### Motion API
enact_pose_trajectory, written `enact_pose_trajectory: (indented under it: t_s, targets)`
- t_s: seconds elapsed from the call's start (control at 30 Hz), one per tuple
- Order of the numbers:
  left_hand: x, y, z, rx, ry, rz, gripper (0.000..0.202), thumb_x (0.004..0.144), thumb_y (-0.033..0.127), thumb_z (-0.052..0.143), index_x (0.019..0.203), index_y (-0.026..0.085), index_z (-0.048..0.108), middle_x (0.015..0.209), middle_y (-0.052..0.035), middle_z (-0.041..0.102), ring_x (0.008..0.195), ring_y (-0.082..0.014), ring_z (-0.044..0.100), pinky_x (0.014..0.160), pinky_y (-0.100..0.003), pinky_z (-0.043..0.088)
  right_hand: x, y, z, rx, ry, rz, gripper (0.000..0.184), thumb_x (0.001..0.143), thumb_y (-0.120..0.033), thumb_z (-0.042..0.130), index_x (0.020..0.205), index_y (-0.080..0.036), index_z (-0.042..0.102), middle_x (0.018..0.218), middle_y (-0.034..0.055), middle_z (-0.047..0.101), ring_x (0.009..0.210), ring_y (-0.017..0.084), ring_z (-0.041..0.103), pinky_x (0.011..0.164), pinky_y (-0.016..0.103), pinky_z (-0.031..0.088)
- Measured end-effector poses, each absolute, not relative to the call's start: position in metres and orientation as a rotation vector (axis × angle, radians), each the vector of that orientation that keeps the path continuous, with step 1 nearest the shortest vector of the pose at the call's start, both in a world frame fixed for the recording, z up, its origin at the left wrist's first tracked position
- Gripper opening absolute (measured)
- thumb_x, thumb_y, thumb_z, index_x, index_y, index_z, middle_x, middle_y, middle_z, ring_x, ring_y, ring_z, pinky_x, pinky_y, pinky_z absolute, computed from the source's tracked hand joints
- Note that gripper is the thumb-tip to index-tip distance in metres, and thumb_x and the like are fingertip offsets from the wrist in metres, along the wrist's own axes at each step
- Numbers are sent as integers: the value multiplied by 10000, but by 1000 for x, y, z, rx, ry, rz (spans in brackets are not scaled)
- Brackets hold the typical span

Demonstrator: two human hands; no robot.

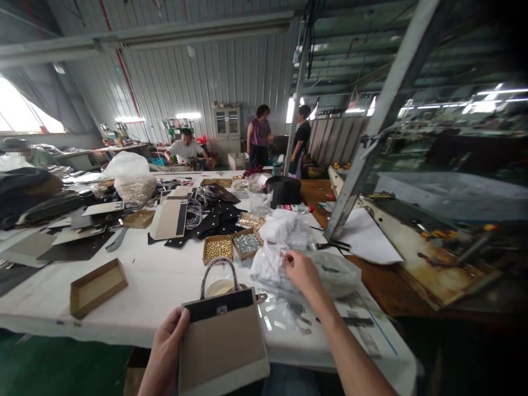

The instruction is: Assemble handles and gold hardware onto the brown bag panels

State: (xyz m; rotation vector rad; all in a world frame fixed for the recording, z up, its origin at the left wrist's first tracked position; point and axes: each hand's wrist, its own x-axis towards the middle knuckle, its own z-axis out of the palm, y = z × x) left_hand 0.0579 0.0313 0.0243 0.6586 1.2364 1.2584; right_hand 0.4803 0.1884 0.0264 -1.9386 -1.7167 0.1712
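Observation:
My left hand (pixel 170 344) grips the left side of a small beige handbag (pixel 223 352) with a dark top band, a metal clasp plate and a grey top handle (pixel 218 265). The handbag is held upright at the table's front edge. My right hand (pixel 303 270) is at a clear plastic bag (pixel 268 270) of white pieces, its thumb and fingers pinched together. Whatever is between those fingertips is too small to make out. Below that hand, several small metal strips (pixel 279 325) lie scattered on the white table (pixel 152 297).
Two small boxes hold gold rivets (pixel 218 248) and silver rivets (pixel 246 242). An open cardboard box (pixel 98 289) lies at left. Black punched pieces (pixel 220 220) and beige panels (pixel 169 219) are behind. A metal post (pixel 363 159) rises at right. Several people are further back.

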Motion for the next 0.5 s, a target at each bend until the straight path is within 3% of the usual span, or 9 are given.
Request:
enact_pose_trajectory:
  t_s: [0.13, 0.27, 0.37, 0.5]
  targets:
    - [43, 27, 32, 558, 1192, 1334, 670, 785, 635, 1010, 1236, 176, 821, 1086, -82, 870, 911, -276, 811, 754, -307, 614, 490, 187, 18, -1715, -1432, 300, 312, 968, -521, 766, 1017, -217, 812, 1001, 105, 866, 878, 263, 786, 821, 339, 522]
    - [37, 28, 35, 420, 1165, 1518, 619, 796, 541, 1020, 1245, 147, 857, 1173, -112, 877, 1119, -317, 809, 1011, -384, 627, 501, 187, 14, -1612, -1131, 490, 618, 853, -727, 818, 1094, -159, 859, 834, 110, 835, 687, 251, 715, 695, 352, 536]
    - [36, 28, 35, 401, 1132, 1597, 590, 788, 542, 1028, 1188, 135, 876, 1215, -125, 873, 1186, -312, 786, 1110, -389, 578, 510, 186, 15, -1640, -1008, 492, 723, 808, -733, 849, 1198, -126, 879, 819, 121, 825, 619, 231, 660, 673, 373, 522]
    - [33, 25, 43, 449, 1079, 1582, 565, 820, 573, 1008, 1166, 143, 885, 1229, -123, 868, 1146, -297, 784, 1072, -374, 567, 517, 167, 27, -1729, -973, 312, 657, 909, -715, 793, 1242, -156, 885, 946, 197, 844, 697, 258, 688, 813, 462, 541]
